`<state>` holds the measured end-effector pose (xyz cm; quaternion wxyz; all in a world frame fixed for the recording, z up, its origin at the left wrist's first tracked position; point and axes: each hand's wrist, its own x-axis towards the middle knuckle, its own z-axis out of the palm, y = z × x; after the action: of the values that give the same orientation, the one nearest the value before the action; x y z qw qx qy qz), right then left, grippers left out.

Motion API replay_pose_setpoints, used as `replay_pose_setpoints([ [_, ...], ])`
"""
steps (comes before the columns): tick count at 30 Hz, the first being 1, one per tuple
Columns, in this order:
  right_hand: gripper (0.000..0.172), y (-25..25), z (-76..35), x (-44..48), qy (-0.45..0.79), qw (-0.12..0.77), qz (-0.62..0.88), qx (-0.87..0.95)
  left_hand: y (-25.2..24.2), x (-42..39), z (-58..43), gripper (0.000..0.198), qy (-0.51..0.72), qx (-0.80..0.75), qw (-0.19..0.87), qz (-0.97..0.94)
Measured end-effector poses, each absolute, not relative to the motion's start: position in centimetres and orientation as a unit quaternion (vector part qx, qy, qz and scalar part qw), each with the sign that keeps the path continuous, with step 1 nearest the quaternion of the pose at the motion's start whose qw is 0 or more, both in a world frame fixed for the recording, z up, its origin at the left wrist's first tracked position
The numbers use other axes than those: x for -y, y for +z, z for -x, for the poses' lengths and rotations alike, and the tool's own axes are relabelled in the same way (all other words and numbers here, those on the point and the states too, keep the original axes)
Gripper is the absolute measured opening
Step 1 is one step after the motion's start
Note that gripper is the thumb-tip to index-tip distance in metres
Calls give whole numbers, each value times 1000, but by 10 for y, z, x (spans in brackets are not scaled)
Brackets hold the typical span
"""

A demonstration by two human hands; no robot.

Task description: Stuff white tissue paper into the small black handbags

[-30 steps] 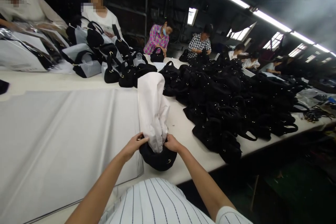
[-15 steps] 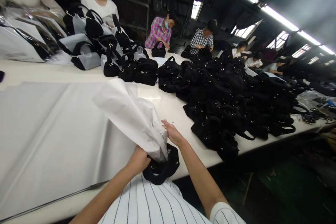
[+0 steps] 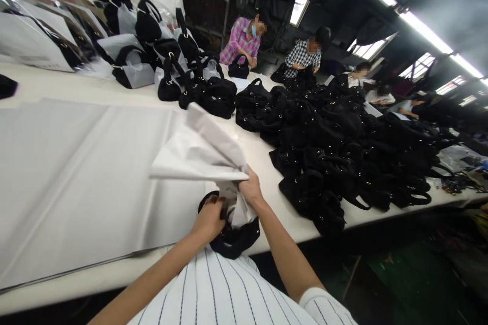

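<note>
A small black handbag (image 3: 235,237) sits at the near edge of the table, right in front of me. White tissue paper (image 3: 202,150) sticks out of its mouth and leans up and to the left. My left hand (image 3: 209,219) grips the bag's rim on the left side. My right hand (image 3: 250,188) is closed on the paper just above the opening, where the sheet bunches into the bag.
A large heap of black handbags (image 3: 335,147) covers the table (image 3: 87,274) to my right. A stack of white sheets (image 3: 76,177) lies on my left. More bags and white dust bags (image 3: 129,61) stand at the far side, where several people sit or stand at work.
My right hand went from open beside the paper to closed on it. The paper has bent lower and crumpled further into the bag. My left hand shifted up onto the bag's rim.
</note>
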<state>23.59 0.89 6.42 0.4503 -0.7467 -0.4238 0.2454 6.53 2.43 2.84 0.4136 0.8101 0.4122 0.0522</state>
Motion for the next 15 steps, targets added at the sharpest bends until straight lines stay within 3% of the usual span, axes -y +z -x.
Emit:
replay_pose_setpoints([
  [2, 36, 55, -260, 11, 252, 551, 736, 301, 19, -33, -49, 60, 81, -434, 445, -779],
  [6, 43, 50, -277, 43, 317, 634, 682, 182, 9, -45, -36, 62, 84, -461, 433, -770],
  [10, 37, 56, -265, 57, 349, 613, 675, 216, 17, -47, -56, 48, -6, -445, 302, -843],
  [15, 19, 51, -260, 60, 281, 546, 733, 292, 26, -42, -81, 54, -85, -456, 226, -857],
])
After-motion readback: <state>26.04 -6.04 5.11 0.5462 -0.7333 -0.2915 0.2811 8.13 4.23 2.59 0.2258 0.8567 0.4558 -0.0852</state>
